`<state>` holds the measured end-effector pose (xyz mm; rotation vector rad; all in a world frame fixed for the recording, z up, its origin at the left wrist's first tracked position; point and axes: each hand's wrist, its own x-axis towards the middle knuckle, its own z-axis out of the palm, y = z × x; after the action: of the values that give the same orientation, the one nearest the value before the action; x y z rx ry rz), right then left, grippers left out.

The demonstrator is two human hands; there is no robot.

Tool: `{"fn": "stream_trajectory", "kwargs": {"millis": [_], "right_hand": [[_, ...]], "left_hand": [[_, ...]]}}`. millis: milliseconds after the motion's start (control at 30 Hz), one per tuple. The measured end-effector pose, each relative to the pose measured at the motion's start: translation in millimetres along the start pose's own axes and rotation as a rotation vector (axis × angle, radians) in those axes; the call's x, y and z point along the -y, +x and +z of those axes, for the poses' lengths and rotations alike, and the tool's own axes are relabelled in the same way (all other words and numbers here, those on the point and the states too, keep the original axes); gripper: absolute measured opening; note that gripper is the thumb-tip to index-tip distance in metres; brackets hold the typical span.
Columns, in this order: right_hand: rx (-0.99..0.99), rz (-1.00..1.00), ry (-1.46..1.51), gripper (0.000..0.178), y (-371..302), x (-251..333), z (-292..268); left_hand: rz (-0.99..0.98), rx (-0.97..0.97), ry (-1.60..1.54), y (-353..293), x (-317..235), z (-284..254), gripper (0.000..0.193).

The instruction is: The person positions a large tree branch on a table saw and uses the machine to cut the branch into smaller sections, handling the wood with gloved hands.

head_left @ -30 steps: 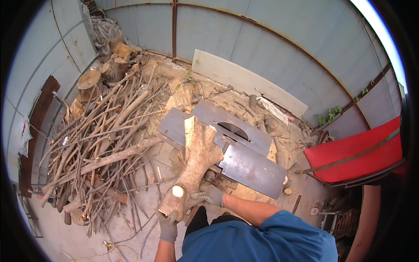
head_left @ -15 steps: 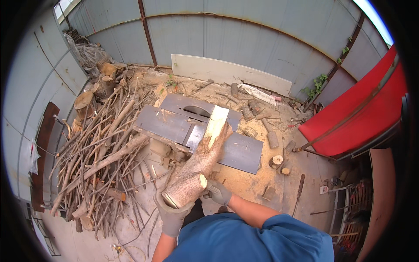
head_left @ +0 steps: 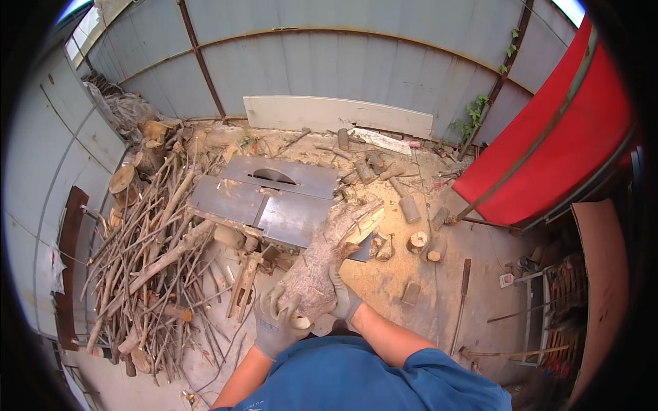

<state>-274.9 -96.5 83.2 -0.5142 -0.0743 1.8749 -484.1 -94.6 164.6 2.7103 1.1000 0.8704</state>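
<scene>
A thick, rough-barked log (head_left: 314, 270) slants from my body out over the right part of a grey metal saw table (head_left: 295, 218). Pale split wood shows along the right side of its far end. Gloved in grey, my left hand (head_left: 277, 325) curls its fingers over the near end. My right hand (head_left: 345, 299), in a matching glove, grips the log's right flank, its fingers partly hidden. The round saw blade (head_left: 274, 176) stands up through the table's far section, apart from the log. Whether the log's underside rests on the table I cannot tell.
A big heap of branches (head_left: 147, 260) fills the left, with stumps (head_left: 125, 183) behind it. Short cut logs (head_left: 417, 241) lie on sawdust to the right. A metal rod (head_left: 462, 294) lies farther right. A red sheet (head_left: 541, 144) and a rack (head_left: 555, 308) stand at the right.
The log has turned in my hands, so its pale split face is now toward the right. Its far end has moved away from the blade. My left hand has shifted over the near end.
</scene>
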Motion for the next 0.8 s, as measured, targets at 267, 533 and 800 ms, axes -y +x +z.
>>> {"fn": "stream_trajectory", "kwargs": {"millis": [267, 533, 800], "right_hand": [[-0.110, 0.120, 0.002, 0.075, 26.7, -55.0, -91.6], [-0.221, 0.161, -0.222, 0.069, 17.0, -64.4, -120.0], [-0.419, 0.007, -0.492, 0.079, 9.4, -62.8, -92.2]], "left_hand": [[-0.259, -0.011, -0.371, -26.9, 22.7, 0.8, 0.101], [-1.441, 0.476, -1.618, -100.2, 93.6, 66.1, 0.094], [-1.097, 0.805, -1.510, -73.2, 90.0, 74.4, 0.098]]}}
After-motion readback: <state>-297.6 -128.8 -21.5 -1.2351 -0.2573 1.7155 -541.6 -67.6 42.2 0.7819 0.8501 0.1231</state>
